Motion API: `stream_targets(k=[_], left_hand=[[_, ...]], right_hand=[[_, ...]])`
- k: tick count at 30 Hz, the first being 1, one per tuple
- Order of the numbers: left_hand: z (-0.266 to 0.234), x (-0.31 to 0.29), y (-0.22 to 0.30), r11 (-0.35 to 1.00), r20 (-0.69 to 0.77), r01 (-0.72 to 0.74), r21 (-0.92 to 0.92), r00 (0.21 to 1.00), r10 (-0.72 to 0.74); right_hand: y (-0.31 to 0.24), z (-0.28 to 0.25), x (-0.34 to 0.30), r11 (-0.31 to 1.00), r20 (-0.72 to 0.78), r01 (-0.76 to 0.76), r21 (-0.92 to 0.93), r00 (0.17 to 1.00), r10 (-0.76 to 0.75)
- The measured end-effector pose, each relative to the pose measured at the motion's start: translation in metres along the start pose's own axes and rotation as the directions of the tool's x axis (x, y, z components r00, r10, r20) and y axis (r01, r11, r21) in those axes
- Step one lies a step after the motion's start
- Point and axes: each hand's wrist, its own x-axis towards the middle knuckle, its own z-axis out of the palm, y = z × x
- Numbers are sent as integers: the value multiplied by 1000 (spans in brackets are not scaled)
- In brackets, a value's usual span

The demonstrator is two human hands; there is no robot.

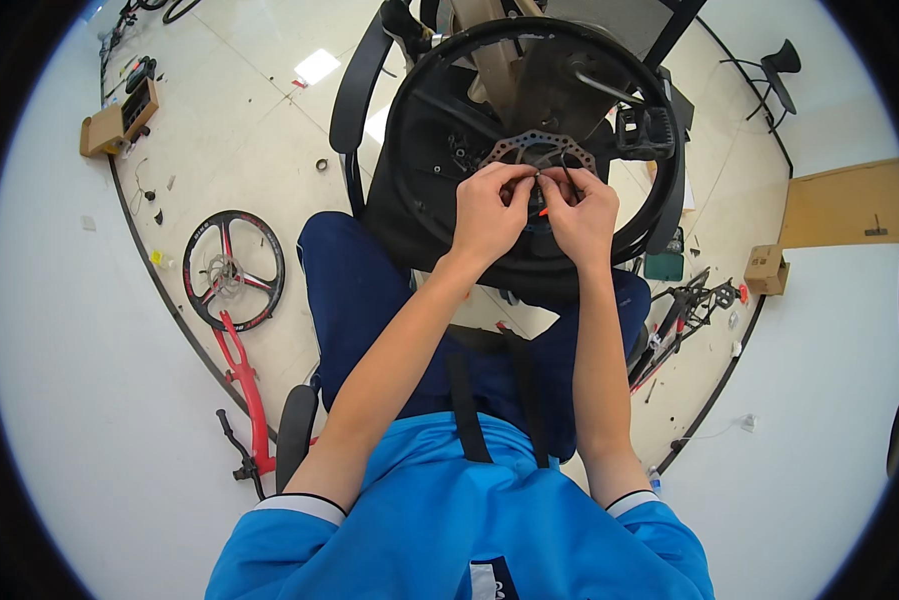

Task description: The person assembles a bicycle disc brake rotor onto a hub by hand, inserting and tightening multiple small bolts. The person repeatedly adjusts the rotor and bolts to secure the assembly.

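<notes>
My left hand (491, 212) and my right hand (582, 217) meet over the hub area of a black wheel (397, 150). Both are closed, thumbs and fingertips pinched together around something small and dark that I cannot make out. Just beyond the fingertips shows a round, perforated metal brake disc (499, 150). A thin black piece (566, 160) sticks up beside the right fingers, and a bit of orange shows below them. The wheel lies over a black office chair seat (437, 190) in front of my knees. Several small bolts (459, 155) rest on the seat, left of the disc.
A bike pedal (644, 131) overhangs the wheel's right side. A three-spoke wheel (274, 262) and a red frame part (253, 400) lie at left. More bike parts (684, 315) and a carton (764, 270) are at right; an open box (104, 133) stands far left.
</notes>
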Motion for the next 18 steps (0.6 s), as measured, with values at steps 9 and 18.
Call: stream_targets(k=[9,18], left_hand=[[11,0,-5,989,-117,-136,61,983,143],[10,1,-9,917,-60,-323,235,937,345]], right_hand=[[-3,7,1,997,-77,-77,-18,994,75],[3,14,-3,989,-74,-102,111,991,111]])
